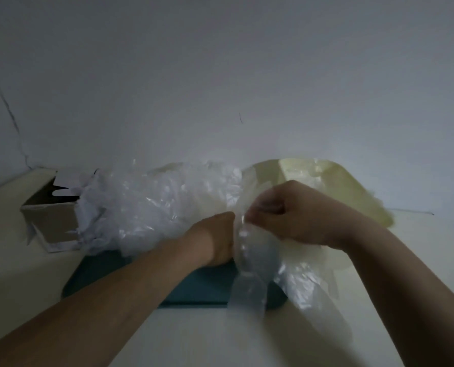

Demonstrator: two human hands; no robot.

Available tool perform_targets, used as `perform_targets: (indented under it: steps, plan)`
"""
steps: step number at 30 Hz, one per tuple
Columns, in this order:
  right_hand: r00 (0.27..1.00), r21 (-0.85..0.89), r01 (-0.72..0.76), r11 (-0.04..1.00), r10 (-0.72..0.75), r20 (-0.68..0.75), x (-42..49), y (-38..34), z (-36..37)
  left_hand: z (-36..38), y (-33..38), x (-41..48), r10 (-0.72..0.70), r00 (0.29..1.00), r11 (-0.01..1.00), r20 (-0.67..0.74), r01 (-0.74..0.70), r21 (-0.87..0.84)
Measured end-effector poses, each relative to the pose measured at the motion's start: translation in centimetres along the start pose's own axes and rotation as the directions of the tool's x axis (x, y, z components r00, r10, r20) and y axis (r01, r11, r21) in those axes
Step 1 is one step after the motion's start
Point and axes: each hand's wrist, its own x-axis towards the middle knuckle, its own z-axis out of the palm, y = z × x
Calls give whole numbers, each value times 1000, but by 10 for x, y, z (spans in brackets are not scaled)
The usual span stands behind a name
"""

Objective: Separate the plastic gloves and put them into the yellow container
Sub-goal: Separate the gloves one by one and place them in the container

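Glove film nearest: one plastic glove [248, 284] is held up between both hands, and its loose end hangs over the near edge of a teal tray [194, 290]. A second sheet of film is draped below the right wrist.

Right hand [286, 213]: fingers are curled tight, and the top edge of the film is pinched between thumb and fingertips.

Left hand [215, 239]: fingers are curled in against the same film. The tips are hidden behind it, so a pinch is judged likely, not seen.

Handling, as judged:
- The film is very thin, nearly weightless, limp and crinkled.
- Layers are likely to cling together, so a small pinch at an open edge and a sideways peel would be favoured over a full grasp.
- Tearing is possible if the film is pulled hard.

Farther out, a large heap of plastic gloves [154, 207] is piled across the back of the tray. Single gloves cannot be told apart within it.

To the right, just behind the right hand, the yellow container [363, 192] is open, with some film seen inside.

At the far left, a cardboard box [51, 221] lies on its side with its mouth toward the heap.

Surface: a pale, smooth tabletop [220, 340].

Room: dim light and a plain white wall [220, 75] close behind, with a dark crack line marked at the left.
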Motion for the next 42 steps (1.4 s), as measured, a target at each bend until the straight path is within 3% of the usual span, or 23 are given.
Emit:
perform_targets:
  steps: [4, 7, 10, 13, 16, 19, 22, 24, 26, 29, 31, 36, 39, 42]
  plan:
    - [972, -101, -1, 995, 24, 234, -13, 1, 0, -7, 6, -5, 95, 992, 990, -84, -103, -96]
    - [970, -169, 1, 986, 41, 241, -11, 8, 5, -24, 1, -9, 27, 989, 949, -142, -70, -306]
    - [990, -176, 48, 983, -23, 139, -8, 11, 13, -49, 2, -14, -64, 971, 852, -229, -66, -519]
    - [994, -1, 112, 994, -112, -8, -7, 15, 23, -81, 2, -29, -135, 968, 681, -209, -63, -729]
    - [973, 117, 73, 990, -45, -225, -5, 13, 27, -103, 8, -46, -57, 991, 452, -121, -83, -888]
    - [952, 234, 80, 969, -5, -305, -1, 5, 23, -111, 14, -59, 1, 999, 313, -46, -44, -949]
    - [981, 620, 63, 782, 66, -183, -2, 0, 21, -111, 19, -62, -2, 1000, 171, 17, 17, -985]
    - [986, 773, 53, 633, 89, -140, -2, 1, 22, -110, 22, -61, 2, 998, 85, 56, 55, -995]
    - [981, 818, 69, 571, 110, -160, -4, 0, 21, -105, 22, -59, 24, 999, 108, 44, 41, -993]
    - [963, 804, 79, 589, 164, -214, -3, 1, 12, -98, 20, -53, 6, 1000, 360, -22, -22, -933]
    - [939, 765, 58, 642, 225, -259, -3, 5, 0, -98, 21, -49, -55, 996, 442, -65, -34, -896]
    - [858, 530, 24, 847, 256, -446, 2, 26, -56, -109, 27, -40, -125, 971, 423, -202, -132, -896]
    - [806, 290, -106, 951, 253, -535, 16, 48, -88, -116, 37, -33, -145, 962, 396, -230, -157, -905]
    - [829, 145, -246, 958, 285, -482, 34, 75, -104, -128, 54, -29, -27, 989, 260, -142, -130, -957]
